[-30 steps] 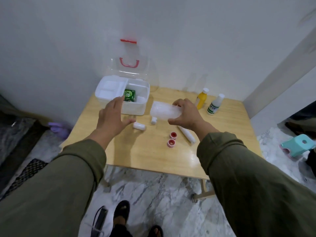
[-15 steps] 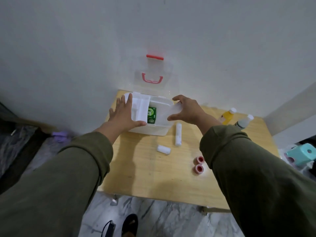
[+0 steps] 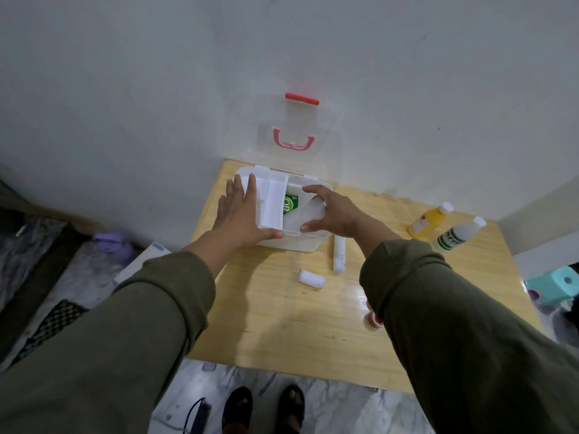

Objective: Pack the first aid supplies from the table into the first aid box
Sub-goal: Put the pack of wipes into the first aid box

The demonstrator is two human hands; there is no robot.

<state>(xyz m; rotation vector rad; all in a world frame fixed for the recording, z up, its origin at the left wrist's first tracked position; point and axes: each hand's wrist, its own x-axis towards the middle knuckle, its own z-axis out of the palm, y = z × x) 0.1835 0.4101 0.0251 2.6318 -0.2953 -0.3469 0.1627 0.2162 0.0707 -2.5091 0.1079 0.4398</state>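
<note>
The white first aid box [image 3: 297, 244] stands at the table's far left, its clear lid [image 3: 296, 142] with red handle leaning open against the wall. A white inner tray [image 3: 272, 202] covers the box's left part, and a green packet [image 3: 290, 205] shows beside it. My left hand [image 3: 241, 214] lies flat on the tray and the box's left rim. My right hand [image 3: 332, 211] holds a white translucent pack [image 3: 305, 216] down inside the box's right part. On the table lie a long white roll [image 3: 339, 253], a short bandage roll [image 3: 311, 278] and a red-cored tape roll [image 3: 372, 321].
A yellow bottle [image 3: 430, 220] and a white bottle with green label [image 3: 459, 233] stand at the wooden table's [image 3: 282, 324] far right. A teal stool [image 3: 557, 285] is on the floor to the right, a purple object [image 3: 109, 242] to the left. My feet show below the table's near edge.
My right hand has carried the white pack from above the table into the box. My left hand has moved from in front of the box onto its tray. The camera has tipped closer.
</note>
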